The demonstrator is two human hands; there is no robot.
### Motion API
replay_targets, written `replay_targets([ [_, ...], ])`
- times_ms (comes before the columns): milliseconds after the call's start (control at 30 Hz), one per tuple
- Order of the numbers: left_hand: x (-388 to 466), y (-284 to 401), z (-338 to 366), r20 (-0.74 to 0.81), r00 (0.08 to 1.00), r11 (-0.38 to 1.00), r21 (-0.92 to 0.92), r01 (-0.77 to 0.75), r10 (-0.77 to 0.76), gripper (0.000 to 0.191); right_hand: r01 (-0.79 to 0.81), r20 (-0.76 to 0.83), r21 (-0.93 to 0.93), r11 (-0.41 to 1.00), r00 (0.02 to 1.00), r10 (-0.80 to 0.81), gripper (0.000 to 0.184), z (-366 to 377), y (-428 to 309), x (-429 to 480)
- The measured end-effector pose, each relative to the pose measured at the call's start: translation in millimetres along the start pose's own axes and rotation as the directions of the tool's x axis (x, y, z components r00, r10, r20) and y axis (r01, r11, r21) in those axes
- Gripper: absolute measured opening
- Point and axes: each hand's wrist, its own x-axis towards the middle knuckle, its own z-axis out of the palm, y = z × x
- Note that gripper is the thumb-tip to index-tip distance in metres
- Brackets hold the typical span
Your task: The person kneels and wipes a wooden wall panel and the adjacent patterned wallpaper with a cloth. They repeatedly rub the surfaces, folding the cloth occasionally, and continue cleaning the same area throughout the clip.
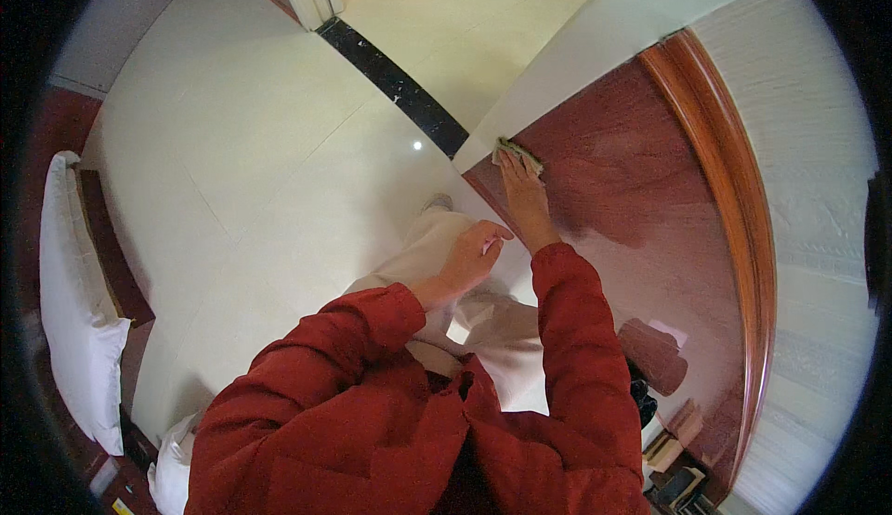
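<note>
My right hand (524, 191) presses a folded greenish-beige cloth (521, 155) onto the near left corner of a reddish-brown wooden surface (592, 160), beside the white wall. Part of the cloth lies hidden under my fingers. Darker, wet-looking streaks spread over the surface right of the cloth. My left hand (474, 254) hangs over my light trousers, left of the surface's edge, with its fingers loosely curled and nothing seen in it.
A glossy wooden trim (732, 167) borders the surface at the right. Boxes and small items (672, 470) stand at its lower end. A black stone threshold (397, 90) crosses the tiled floor (279, 132). A white cushion (77, 292) lies at the far left.
</note>
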Motion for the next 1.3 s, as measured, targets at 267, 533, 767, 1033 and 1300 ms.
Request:
replay_targets([
  [267, 9, -2, -9, -0.095, 0.995, 1.000, -0.018, -0.009, 0.008, 0.019, -0.086, 0.107, 0.349, 0.933, 0.993, 0.051, 0.061, 64, -14, -30],
  [533, -5, 16, 8, 0.027, 0.999, 0.998, 0.055, -0.041, 0.040, 0.018, -0.189, 0.160, -0.027, 0.982, 0.969, 0.191, 0.060, 40, 25, -176],
  [767, -29, 28, 31, 0.204, 0.970, 0.989, 0.040, -0.142, 0.131, 0.014, -0.604, -0.078, 0.113, 0.789, 0.786, 0.613, 0.063, -24, 77, -270],
  [1033, -43, 41, 27, 0.271, 0.932, 0.962, 0.061, -0.266, 0.240, 0.012, -0.816, -0.340, 0.415, 0.402, 0.270, 0.901, 0.062, -49, 114, -316],
  [1300, -45, 39, 11, 0.239, 0.944, 0.957, 0.122, -0.262, 0.228, 0.013, -0.647, -0.242, 0.750, 0.137, -0.076, 0.967, 0.075, -7, 108, -315],
])
